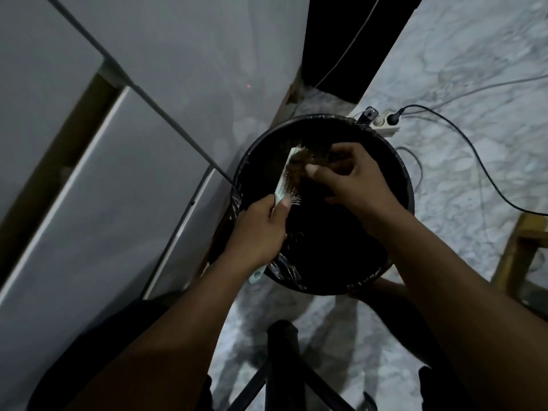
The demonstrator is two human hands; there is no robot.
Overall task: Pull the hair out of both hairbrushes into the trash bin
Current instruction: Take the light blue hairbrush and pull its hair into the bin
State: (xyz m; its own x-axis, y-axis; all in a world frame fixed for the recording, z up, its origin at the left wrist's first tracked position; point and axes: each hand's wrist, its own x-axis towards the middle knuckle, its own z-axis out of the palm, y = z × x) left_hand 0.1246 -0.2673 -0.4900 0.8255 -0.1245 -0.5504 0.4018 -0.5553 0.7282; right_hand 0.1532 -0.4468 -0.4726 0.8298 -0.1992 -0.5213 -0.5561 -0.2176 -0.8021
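A round black trash bin lined with a dark bag stands on the floor below me. Over its opening my left hand grips the handle of a pale hairbrush, bristles facing right. A brown clump of hair sits in the upper bristles. My right hand is over the bin with thumb and fingers pinched on that clump. Only one hairbrush is in view.
A white cabinet or appliance stands close on the left. A power strip with plugged cables lies behind the bin on the marble floor. A wooden leg is at right; a black stool frame is below.
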